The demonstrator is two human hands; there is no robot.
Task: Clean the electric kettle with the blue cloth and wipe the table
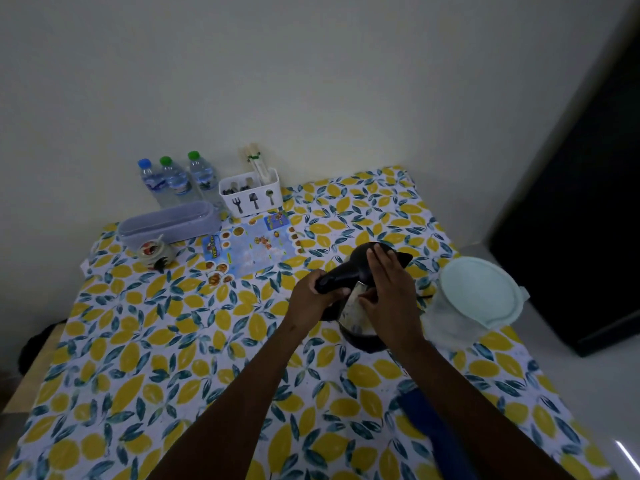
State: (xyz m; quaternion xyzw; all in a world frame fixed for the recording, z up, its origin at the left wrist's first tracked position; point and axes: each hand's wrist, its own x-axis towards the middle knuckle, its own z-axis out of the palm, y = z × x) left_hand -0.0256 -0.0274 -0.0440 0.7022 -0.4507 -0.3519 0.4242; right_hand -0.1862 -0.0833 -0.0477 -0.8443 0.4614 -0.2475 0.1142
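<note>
The electric kettle (356,317), steel with a black lid and handle, stands right of centre on the table (173,341), which wears a lemon-print cloth. My left hand (311,294) is closed around the kettle's black handle. My right hand (389,285) lies flat over the black lid and the side of the steel body, fingers spread. The blue cloth (433,431) lies on the table near the front right, partly hidden under my right forearm; neither hand holds it.
A clear tub with a pale green lid (474,299) stands just right of the kettle. At the back are three water bottles (176,180), a white cutlery caddy (251,195), a lilac box (169,221), a small jar (154,252) and a leaflet (251,245).
</note>
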